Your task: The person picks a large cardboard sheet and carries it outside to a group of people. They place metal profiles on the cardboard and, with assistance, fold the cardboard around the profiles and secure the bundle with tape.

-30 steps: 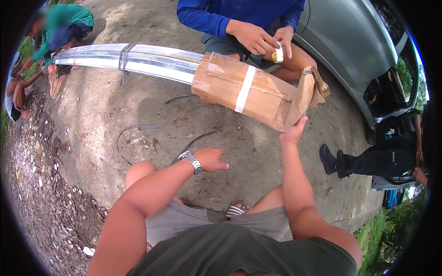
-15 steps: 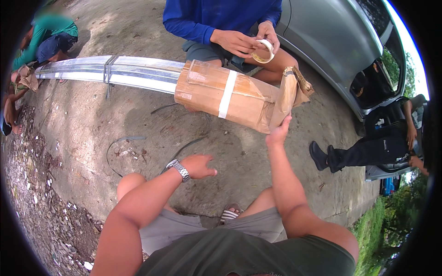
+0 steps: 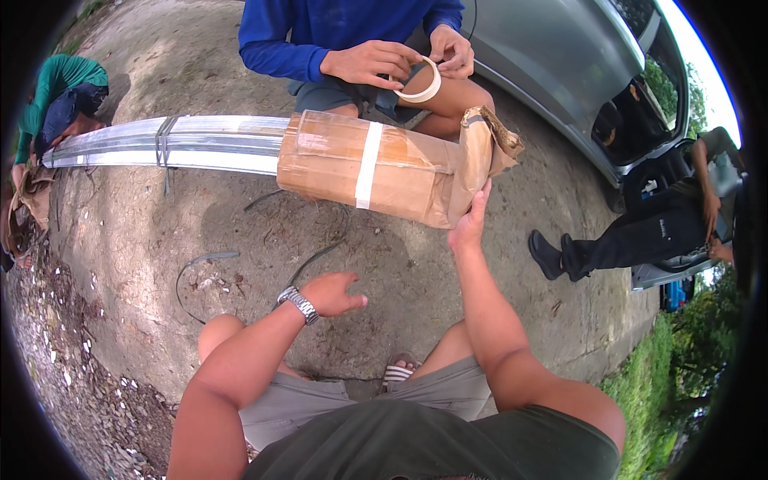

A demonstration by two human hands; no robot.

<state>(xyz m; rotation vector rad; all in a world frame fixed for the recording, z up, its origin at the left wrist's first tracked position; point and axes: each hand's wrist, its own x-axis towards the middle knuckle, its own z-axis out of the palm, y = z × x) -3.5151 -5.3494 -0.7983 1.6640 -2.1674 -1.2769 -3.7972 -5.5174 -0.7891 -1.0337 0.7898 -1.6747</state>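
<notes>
My right hand point(image 3: 469, 224) presses against the folded end of a brown cardboard wrapping point(image 3: 412, 172). Its thumb points up along the near side; part of its fingers is behind the cardboard. The wrapping covers the right end of a long bundle of silvery metal strips point(image 3: 228, 148) and has a white band point(image 3: 368, 164) around it. My left hand point(image 3: 332, 294), with a metal watch at the wrist, hovers over the ground with fingers apart, holding nothing. Across from me, a person in a blue top holds a roll of tape point(image 3: 432, 90) in both hands.
A dark strap point(image 3: 308, 262) lies on the concrete ground. At far left, a person in green point(image 3: 64, 88) crouches at the bundle's other end. A grey car point(image 3: 552, 72) stands at upper right, near someone in dark trousers point(image 3: 632, 238). Rubble point(image 3: 88, 352) borders the left.
The view has shifted, so the bundle sits further left. The other person's hands have turned the tape roll and moved apart around it. My right hand stays at the cardboard end.
</notes>
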